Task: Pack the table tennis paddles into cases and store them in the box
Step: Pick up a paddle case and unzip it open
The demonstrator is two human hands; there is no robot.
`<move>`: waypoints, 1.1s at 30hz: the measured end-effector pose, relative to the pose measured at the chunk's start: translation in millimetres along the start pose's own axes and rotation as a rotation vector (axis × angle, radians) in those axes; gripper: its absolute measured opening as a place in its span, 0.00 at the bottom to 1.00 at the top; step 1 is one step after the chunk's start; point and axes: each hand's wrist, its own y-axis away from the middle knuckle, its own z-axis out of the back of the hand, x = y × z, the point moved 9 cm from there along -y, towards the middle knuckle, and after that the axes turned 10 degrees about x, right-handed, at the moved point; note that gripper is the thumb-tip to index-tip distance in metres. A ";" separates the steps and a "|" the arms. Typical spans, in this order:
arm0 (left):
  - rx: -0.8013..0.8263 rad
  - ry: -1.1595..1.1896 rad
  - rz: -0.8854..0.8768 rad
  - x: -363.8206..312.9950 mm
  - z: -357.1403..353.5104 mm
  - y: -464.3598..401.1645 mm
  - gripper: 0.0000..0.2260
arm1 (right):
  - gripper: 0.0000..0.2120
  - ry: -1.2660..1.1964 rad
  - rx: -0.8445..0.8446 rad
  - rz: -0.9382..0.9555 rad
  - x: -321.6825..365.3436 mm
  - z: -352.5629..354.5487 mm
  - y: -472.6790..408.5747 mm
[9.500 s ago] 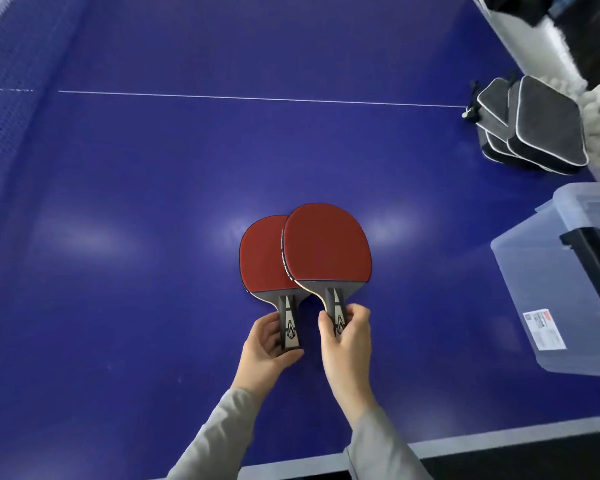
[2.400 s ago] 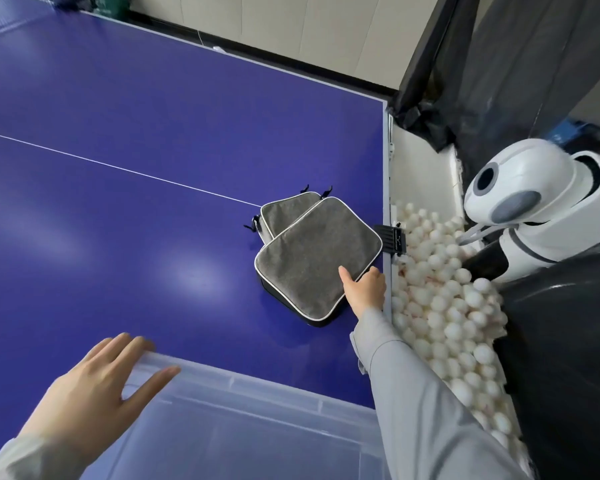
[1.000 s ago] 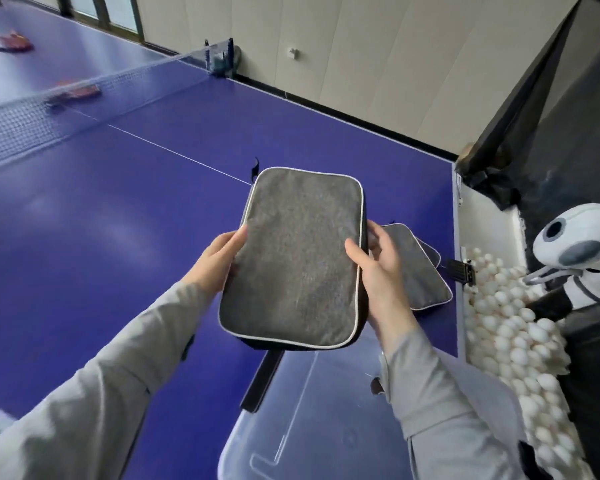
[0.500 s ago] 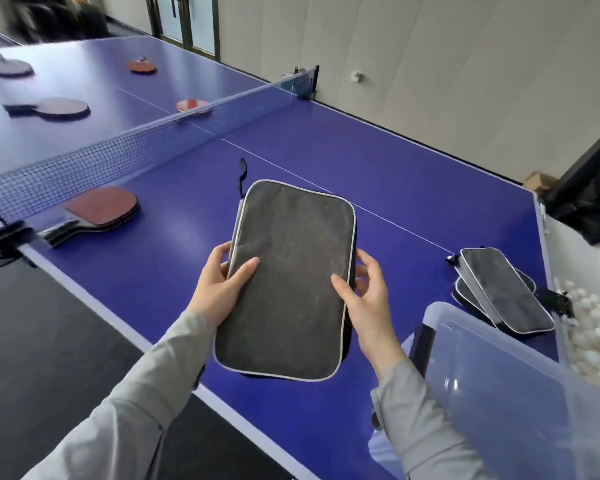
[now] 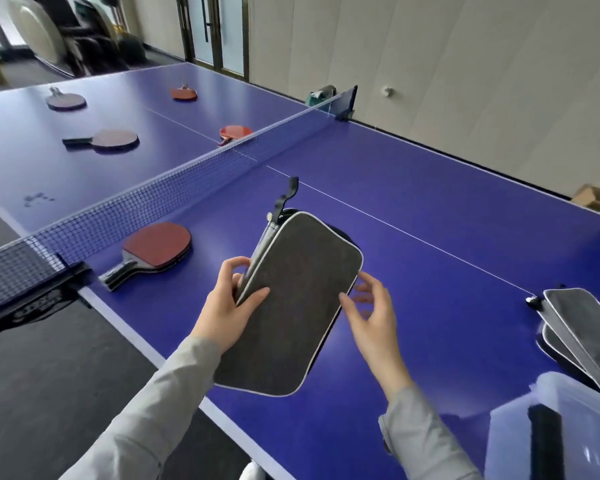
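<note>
Above table (image 5: pixel 430 209) — case (image 5: pixel 291 306) between hands.

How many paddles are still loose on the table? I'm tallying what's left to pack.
At least 5: a near-side stack of apparently two, and beyond the net, one close to it, three farther.

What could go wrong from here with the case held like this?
1. Only the left hand grips the grey case, at one edge; the right hand looks open beside it, so the case may slip.
2. The stacked paddles lie near the table edge; a careless reach might knock them off.
</note>
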 end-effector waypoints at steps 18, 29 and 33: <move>0.165 -0.481 -0.113 13.2 63.1 -123.6 0.20 | 0.06 0.190 -0.030 0.153 119.8 -58.1 -147.8; 0.352 -0.761 -0.411 -2.9 68.8 -186.7 0.19 | 0.10 0.674 0.056 -0.072 123.1 -87.7 -188.8; 0.422 -0.766 -0.442 1.5 66.7 -200.8 0.19 | 0.03 0.706 0.064 -0.103 122.8 -97.4 -192.4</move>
